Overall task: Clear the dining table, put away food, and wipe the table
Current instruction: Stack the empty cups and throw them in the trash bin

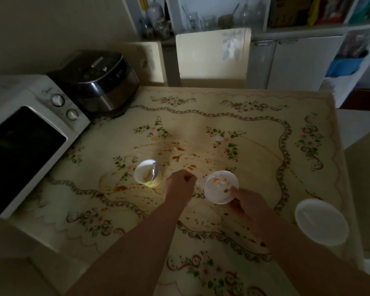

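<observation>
A food-smeared white round container (219, 185), open face up, is over the near middle of the desk (254, 129), its near rim grasped by the right grip (248, 202). The left grip (179, 182) is curled just beside it; I cannot tell if it holds anything. A foil-topped cup (146, 175) stands to the left among brown stains (177, 157), and a white bowl (322, 222) sits at the right edge.
</observation>
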{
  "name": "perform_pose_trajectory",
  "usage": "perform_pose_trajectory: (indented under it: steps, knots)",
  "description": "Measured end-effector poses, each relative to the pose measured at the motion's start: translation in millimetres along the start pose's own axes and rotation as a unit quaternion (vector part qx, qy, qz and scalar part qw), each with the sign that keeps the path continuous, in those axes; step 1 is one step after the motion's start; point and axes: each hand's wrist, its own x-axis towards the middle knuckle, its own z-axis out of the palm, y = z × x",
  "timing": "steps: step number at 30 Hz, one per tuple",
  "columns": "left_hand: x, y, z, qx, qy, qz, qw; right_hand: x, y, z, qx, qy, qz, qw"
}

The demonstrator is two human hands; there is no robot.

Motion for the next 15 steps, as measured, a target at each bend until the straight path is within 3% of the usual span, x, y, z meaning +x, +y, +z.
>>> perform_pose_trajectory:
  steps: [5,12,15]
  knots:
    - [10.2,0.8,0.1,0.039,0.001,-0.007,0.999,1.2,-5.5,-0.8,-0.024,0.006,-0.002,1.0]
    - [76.5,61.2,-25.6,0.098,-0.024,0.105,0.989,19.4,-17.6,20.6,0.008,-0.005,0.01,1.0]
    - [126.0,68.5,-56.0,0.166,-0.007,0.058,0.984,25.9,-26.5,38.2,0.018,-0.019,0.012,1.0]
